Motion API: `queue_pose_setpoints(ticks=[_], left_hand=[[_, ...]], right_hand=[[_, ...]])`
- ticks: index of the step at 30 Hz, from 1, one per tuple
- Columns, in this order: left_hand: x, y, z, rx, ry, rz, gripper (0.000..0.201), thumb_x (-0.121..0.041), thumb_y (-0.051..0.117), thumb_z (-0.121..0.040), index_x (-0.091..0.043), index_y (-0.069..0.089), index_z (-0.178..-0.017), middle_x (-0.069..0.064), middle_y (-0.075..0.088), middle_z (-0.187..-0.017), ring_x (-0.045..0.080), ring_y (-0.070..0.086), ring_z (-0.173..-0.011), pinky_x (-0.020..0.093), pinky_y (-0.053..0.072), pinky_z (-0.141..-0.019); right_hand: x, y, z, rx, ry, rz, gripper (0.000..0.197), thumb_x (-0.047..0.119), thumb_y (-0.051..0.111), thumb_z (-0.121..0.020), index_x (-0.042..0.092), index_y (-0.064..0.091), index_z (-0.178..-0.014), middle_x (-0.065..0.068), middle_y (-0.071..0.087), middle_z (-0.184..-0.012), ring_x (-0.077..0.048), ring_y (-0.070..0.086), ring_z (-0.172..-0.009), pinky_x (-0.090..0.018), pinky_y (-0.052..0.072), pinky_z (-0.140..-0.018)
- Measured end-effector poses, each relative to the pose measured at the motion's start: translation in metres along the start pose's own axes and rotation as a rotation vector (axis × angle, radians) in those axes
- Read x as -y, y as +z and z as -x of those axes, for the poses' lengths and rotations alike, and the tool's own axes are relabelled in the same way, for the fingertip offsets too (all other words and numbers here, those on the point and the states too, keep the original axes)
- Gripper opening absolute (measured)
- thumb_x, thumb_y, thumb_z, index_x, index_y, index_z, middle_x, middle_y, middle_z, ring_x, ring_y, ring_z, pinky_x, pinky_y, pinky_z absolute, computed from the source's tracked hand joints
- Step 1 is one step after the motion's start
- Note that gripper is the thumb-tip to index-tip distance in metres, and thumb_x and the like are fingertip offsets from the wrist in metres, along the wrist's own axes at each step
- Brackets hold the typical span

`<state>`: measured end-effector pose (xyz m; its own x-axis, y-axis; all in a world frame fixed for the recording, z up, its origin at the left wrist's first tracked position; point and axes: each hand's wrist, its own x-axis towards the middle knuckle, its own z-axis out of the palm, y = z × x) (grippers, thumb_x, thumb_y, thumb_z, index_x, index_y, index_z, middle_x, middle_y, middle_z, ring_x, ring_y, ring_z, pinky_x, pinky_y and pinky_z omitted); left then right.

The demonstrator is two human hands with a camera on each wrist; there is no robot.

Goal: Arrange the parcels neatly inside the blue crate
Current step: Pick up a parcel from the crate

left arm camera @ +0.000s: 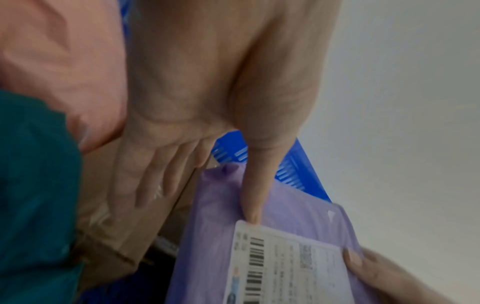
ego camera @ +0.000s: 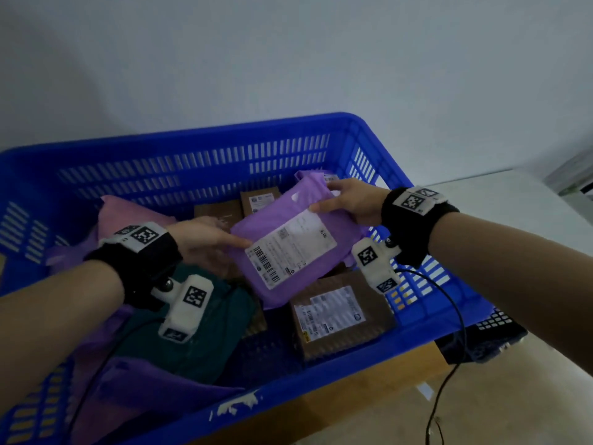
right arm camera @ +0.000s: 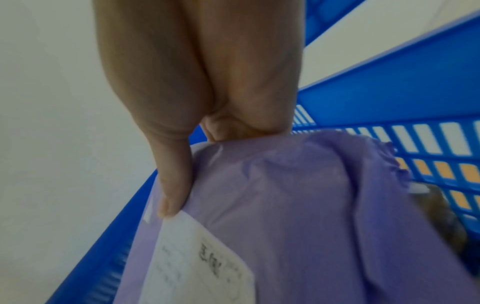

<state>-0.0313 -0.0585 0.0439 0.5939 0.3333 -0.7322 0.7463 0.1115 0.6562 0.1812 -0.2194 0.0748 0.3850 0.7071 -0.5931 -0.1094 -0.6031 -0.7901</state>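
Note:
A purple parcel (ego camera: 288, 248) with a white label is held tilted above the other parcels in the blue crate (ego camera: 192, 136). My right hand (ego camera: 353, 203) grips its far right corner, thumb on top and fingers curled beneath, as the right wrist view shows on the parcel (right arm camera: 298, 205). My left hand (ego camera: 205, 239) has straight fingers. Its thumb tip presses on the parcel (left arm camera: 285, 205) near the label's corner, and its fingers (left arm camera: 155, 181) lie over a brown box (left arm camera: 124, 226).
In the crate lie a pink parcel (ego camera: 128, 216), a teal one (ego camera: 199, 332), a labelled brown box (ego camera: 340, 316), brown boxes at the back (ego camera: 260, 200) and a purple parcel (ego camera: 134, 396) at the near left. A dark crate (ego camera: 487, 335) stands to the right.

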Motion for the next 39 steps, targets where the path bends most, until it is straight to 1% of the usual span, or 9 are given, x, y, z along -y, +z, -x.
queue_pose_setpoints(ticks=[5,10,14,19,25,28,32,36,39], left_hand=[[0.004,0.020,-0.013,0.148,-0.094,0.170,0.015,-0.017,0.057,-0.091,-0.010,0.062,-0.103,0.006,0.076,-0.084,0.026,0.064,-0.093,0.042,0.053,-0.087],[0.010,0.041,-0.023,0.190,-0.143,0.147,0.016,-0.011,0.053,-0.094,-0.006,0.059,-0.107,0.010,0.070,-0.096,0.023,0.064,-0.091,0.034,0.057,-0.073],[0.015,0.054,-0.029,0.256,-0.172,0.107,0.027,-0.012,0.050,-0.096,-0.005,0.054,-0.121,0.011,0.066,-0.107,0.024,0.063,-0.094,0.032,0.059,-0.069],[0.020,0.068,-0.037,0.329,-0.225,0.088,0.027,-0.011,0.042,-0.099,-0.001,0.052,-0.122,0.016,0.064,-0.107,0.030,0.063,-0.091,0.041,0.059,-0.071],[0.028,0.096,-0.050,0.364,-0.290,0.050,0.022,-0.008,0.039,-0.100,0.006,0.051,-0.112,0.023,0.066,-0.085,0.033,0.067,-0.069,0.047,0.057,-0.075],[0.032,0.102,-0.061,0.363,-0.312,0.094,0.030,-0.006,0.041,-0.099,0.009,0.045,-0.125,0.030,0.058,-0.110,0.037,0.064,-0.085,0.049,0.050,-0.087],[0.034,0.096,-0.063,0.355,-0.291,0.110,0.035,-0.004,0.045,-0.097,0.012,0.044,-0.128,0.027,0.058,-0.099,0.035,0.062,-0.081,0.051,0.050,-0.088],[0.027,0.061,-0.054,0.266,-0.209,0.072,0.040,-0.008,0.046,-0.098,0.006,0.038,-0.134,0.029,0.049,-0.131,0.035,0.059,-0.092,0.043,0.050,-0.087],[0.021,0.025,-0.048,0.144,-0.111,0.112,0.031,-0.010,0.046,-0.098,-0.001,0.045,-0.128,0.023,0.058,-0.117,0.029,0.062,-0.090,0.035,0.054,-0.079]], right_hand=[[-0.015,-0.006,0.006,-0.122,0.101,0.006,0.032,0.009,0.067,-0.085,-0.001,0.057,-0.114,-0.010,0.070,-0.083,-0.017,0.070,-0.060,-0.037,0.060,-0.061],[-0.030,-0.006,0.010,-0.093,0.324,0.328,0.043,0.027,0.066,-0.087,-0.004,0.055,-0.115,-0.021,0.059,-0.120,-0.036,0.060,-0.107,-0.055,0.049,-0.089],[-0.037,-0.013,0.014,-0.042,0.433,0.446,0.044,0.023,0.060,-0.091,-0.002,0.047,-0.126,-0.022,0.051,-0.119,-0.035,0.054,-0.101,-0.048,0.046,-0.086],[-0.046,-0.011,0.014,0.064,0.548,0.752,0.024,0.026,0.060,-0.091,0.008,0.056,-0.076,-0.021,0.052,-0.101,-0.029,0.053,-0.073,-0.032,0.044,-0.058],[-0.059,0.000,0.003,0.082,0.627,0.893,0.053,0.027,0.057,-0.093,-0.005,0.044,-0.132,-0.019,0.050,-0.082,-0.024,0.046,-0.059,-0.032,0.038,-0.049],[-0.062,0.000,-0.003,0.081,0.688,0.905,0.034,0.028,0.054,-0.095,-0.003,0.053,-0.108,-0.015,0.045,-0.071,-0.024,0.045,-0.057,-0.031,0.039,-0.051],[-0.059,0.003,-0.010,0.111,0.734,0.924,0.035,0.031,0.052,-0.095,0.006,0.044,-0.071,-0.017,0.048,-0.070,-0.026,0.049,-0.052,-0.026,0.041,-0.049],[-0.032,0.017,-0.015,0.084,0.571,0.969,0.022,0.021,0.053,-0.095,0.001,0.055,-0.087,-0.014,0.051,-0.066,-0.011,0.050,-0.024,-0.015,0.039,-0.028],[-0.013,0.034,-0.026,0.040,0.422,0.841,0.026,0.026,0.057,-0.092,-0.001,0.058,-0.094,-0.018,0.065,-0.088,-0.022,0.062,-0.054,-0.029,0.055,-0.051]])
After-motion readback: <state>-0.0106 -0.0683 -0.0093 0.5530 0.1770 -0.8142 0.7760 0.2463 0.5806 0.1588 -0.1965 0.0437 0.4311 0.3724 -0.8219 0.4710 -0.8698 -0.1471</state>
